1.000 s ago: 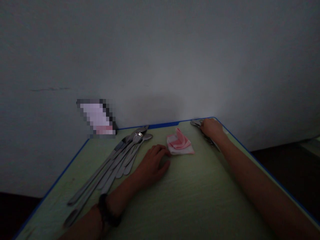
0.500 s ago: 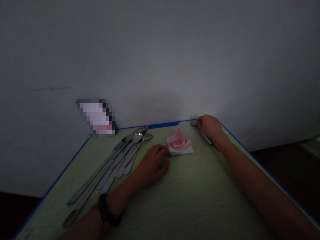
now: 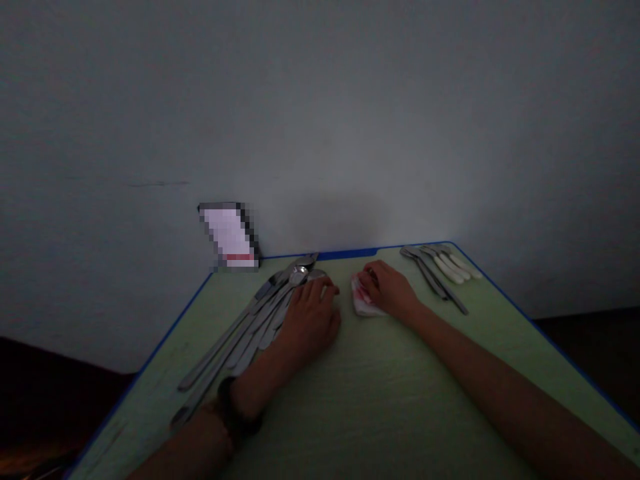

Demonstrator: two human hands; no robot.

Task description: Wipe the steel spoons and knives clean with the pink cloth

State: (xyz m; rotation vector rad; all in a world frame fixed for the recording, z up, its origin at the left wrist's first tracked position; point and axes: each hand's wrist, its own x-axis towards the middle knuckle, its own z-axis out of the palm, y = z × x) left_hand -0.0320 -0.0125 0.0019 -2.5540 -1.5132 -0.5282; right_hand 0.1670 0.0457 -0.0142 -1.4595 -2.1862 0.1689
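Observation:
On the table's left half lies a fanned pile of metal spoons (image 3: 245,337), bowls mostly toward the wall. My left hand (image 3: 311,315), with a dark band at its wrist, rests palm down at the pile's right edge, fingers stretched out. One spoon bowl (image 3: 317,273) shows just beyond its fingertips, and whether they touch it I cannot tell. My right hand (image 3: 393,288) has its fingers curled onto a pink and white cloth (image 3: 367,308), gripping its upper part. Cutlery with dark metal handles (image 3: 425,273) lies farther right, apart from that hand.
Beside it at the far right corner are several pieces with white handles (image 3: 453,268). A phone-like device (image 3: 230,237), blurred out, leans on the wall (image 3: 320,133) at back left. Blue edging (image 3: 350,254) borders the pale green table (image 3: 400,413).
My right hand has left the cutlery at the right and come across to the cloth, taking hold of it. My left hand has shifted onto the spoon pile's edge. The view has turned slightly left.

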